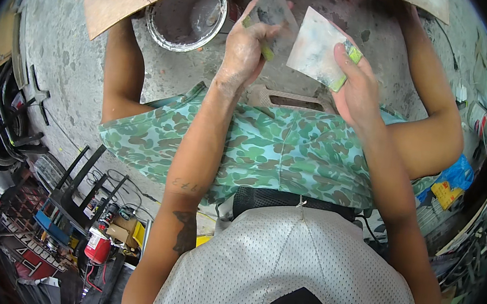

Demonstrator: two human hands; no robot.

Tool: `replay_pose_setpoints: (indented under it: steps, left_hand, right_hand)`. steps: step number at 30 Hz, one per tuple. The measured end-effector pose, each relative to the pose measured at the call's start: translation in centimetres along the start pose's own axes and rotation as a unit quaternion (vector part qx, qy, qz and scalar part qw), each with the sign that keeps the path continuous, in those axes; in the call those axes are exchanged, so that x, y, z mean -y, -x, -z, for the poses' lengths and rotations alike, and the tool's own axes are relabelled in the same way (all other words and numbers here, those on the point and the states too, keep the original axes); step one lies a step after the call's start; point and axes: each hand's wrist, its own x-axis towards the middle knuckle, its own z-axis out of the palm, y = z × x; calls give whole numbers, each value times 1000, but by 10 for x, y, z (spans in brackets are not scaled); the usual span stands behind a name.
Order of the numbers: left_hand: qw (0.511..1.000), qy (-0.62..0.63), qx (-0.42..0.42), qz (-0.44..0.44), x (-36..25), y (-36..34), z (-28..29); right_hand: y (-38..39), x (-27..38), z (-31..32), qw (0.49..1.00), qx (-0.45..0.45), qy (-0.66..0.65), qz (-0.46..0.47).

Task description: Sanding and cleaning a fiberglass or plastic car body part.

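My left hand (242,51) is closed around a flat grey putty spreader (273,11), tilted up to a corner, with dark smudges and a yellow-green edge strip by the fingers. In my right hand (356,86) is a second, whitish putty spreader (314,46), smeared grey and pale pink. My right thumb presses over its yellow-green strip. The two blades are close together in front of my lap, with a narrow gap between them. Left of my left hand stands an open round bucket (178,47), its rim crusted with white and grey residue.
A curved tan panel (114,7) overhangs the bucket at the far side. On the concrete floor (77,48) to the left lie black tubing (4,108), a black frame (78,197) and a red bottle (96,249). Blue and yellow bags (448,189) and a can (478,119) are at right.
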Motion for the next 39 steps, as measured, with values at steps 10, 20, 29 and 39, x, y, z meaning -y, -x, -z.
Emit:
replay_pose_setpoints:
  steps: [10,20,29,39]
  left_hand:
    - [999,-24,42,1,22,7,-17]
    - [997,-29,15,65,46,12,-19]
    - [998,23,-31,59,12,3,-23]
    - [998,-10,30,55,8,4,3]
  right_hand:
    - [23,-41,-27,829,75,478,281]
    - [-5,-65,-25,799,-24,522,297]
    - [-45,-35,19,844,23,479,239]
    - [20,-46,-23,839,77,471,263]
